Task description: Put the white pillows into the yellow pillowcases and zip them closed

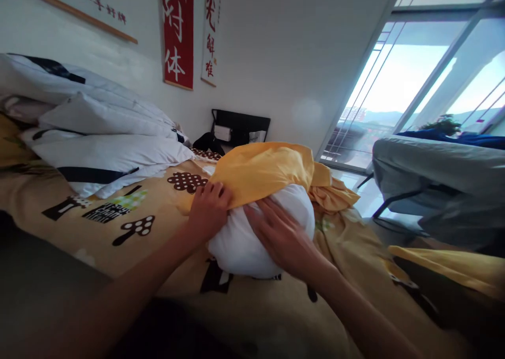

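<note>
White folded bedding (90, 138) is piled far left on the bed (130, 238). Red scroll (177, 33) reads 体. Mid-bed, left hand (209, 209) clenches yellow pillowcase (264, 172); right hand (282, 238) lies flat, released, on white pillow (240, 248). Window (414, 85) right.

My left hand (208, 210) grips the edge of a yellow pillowcase (264, 172), fingers curled over the cloth where it meets the pillow. The pillowcase is plain, soft and rumpled, draped over the top and far side of a white pillow (244, 246), with a bunched tail trailing off to the right. The pillow is plump and rounded, its near end bare and bulging out from under the case. My right hand (282, 238) lies flat on that bare white end, fingers spread and pressing into it.
</note>
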`<state>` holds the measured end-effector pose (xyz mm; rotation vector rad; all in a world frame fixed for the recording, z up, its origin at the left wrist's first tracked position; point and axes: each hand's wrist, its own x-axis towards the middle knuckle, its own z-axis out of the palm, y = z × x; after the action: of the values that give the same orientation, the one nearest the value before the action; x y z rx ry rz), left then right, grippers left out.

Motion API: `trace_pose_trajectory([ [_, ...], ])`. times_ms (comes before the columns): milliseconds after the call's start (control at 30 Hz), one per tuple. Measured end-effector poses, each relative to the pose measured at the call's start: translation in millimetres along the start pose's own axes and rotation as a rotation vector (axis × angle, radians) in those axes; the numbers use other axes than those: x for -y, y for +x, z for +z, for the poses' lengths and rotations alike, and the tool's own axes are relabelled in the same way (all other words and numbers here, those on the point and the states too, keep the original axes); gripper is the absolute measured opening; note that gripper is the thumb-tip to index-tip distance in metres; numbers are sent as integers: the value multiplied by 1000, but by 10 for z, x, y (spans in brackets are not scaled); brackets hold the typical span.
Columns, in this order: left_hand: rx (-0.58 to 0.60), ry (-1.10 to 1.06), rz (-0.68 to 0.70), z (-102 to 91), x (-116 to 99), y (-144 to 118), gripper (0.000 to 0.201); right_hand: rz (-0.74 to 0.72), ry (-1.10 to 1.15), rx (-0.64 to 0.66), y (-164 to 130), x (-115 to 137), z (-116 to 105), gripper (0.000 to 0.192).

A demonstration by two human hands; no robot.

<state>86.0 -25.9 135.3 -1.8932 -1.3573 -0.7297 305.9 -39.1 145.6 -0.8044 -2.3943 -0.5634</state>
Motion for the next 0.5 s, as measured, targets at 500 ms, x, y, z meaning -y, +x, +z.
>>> trace_pose_trajectory([
  [500,196,-377,-318,-212,-117,439,15,132,-65,84,40,208,538,71],
])
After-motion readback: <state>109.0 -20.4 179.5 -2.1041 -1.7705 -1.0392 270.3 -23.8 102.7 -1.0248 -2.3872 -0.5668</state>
